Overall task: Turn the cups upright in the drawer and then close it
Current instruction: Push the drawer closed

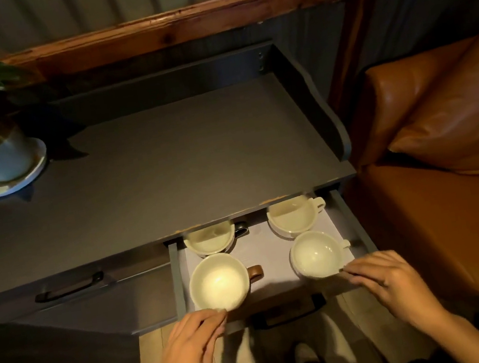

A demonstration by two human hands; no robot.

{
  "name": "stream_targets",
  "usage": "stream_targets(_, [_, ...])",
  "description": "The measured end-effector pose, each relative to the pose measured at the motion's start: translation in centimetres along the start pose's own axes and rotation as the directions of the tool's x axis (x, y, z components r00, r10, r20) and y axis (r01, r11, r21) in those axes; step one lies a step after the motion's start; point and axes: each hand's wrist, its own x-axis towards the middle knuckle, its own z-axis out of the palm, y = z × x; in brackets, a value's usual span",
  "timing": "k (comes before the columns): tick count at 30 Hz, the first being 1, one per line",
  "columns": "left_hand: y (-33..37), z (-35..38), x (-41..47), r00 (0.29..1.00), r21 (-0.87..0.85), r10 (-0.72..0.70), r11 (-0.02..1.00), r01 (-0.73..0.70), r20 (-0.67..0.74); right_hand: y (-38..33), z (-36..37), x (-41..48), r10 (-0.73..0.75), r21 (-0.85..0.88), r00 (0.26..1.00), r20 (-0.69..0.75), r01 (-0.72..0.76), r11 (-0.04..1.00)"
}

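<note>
The grey drawer (178, 283) is pulled out from under the dark tabletop. Several pale cups stand upright in it, mouths up. The front left cup (218, 282) has a brown handle; the front right cup (315, 253) is white. The back left cup (209, 238) and back right cup (293, 214) are partly under the tabletop edge. My left hand (192, 341) rests at the drawer front, fingertips at the front left cup's rim. My right hand (386, 280) lies on the drawer front, fingertips touching the front right cup's rim. The black drawer handle (288, 312) sits between my hands.
A potted plant in a blue pot on a white saucer (6, 176) stands at the tabletop's left. A brown leather seat (440, 179) is close on the right. A shut drawer with a black handle (69, 287) lies to the left.
</note>
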Motion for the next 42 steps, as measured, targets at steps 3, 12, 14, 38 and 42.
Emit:
stream_targets(3, [0.1,0.0,-0.3,0.999,0.029,-0.035,0.999,0.035,-0.009,-0.4,0.5,-0.5,0.012,0.030,0.997,-0.070,-0.010,0.999])
stream_targets(12, [0.0,0.9,-0.9,0.999,0.055,-0.035,0.998,0.035,0.004,-0.4,1.7,-1.3,0.071,0.093,0.984,-0.163,-0.056,0.994])
stream_targets(14, [-0.1,1.0,-0.9,0.999,0.041,-0.032,0.999,0.033,-0.004,-0.2,1.8,-1.3,0.047,0.058,0.986,-0.158,-0.038,0.998])
stream_targets(38, [-0.6,-0.7,6.8,0.970,0.248,-0.116,0.954,0.169,-0.215,-0.8,2.1,6.4,0.165,-0.246,0.981,-0.105,-0.187,0.951])
stream_targets(42, [-1.3,-2.0,8.8,0.985,0.387,-0.110,0.909,0.152,-0.130,-0.7,1.8,8.1,0.148,-0.299,0.988,-0.048,-0.156,0.941])
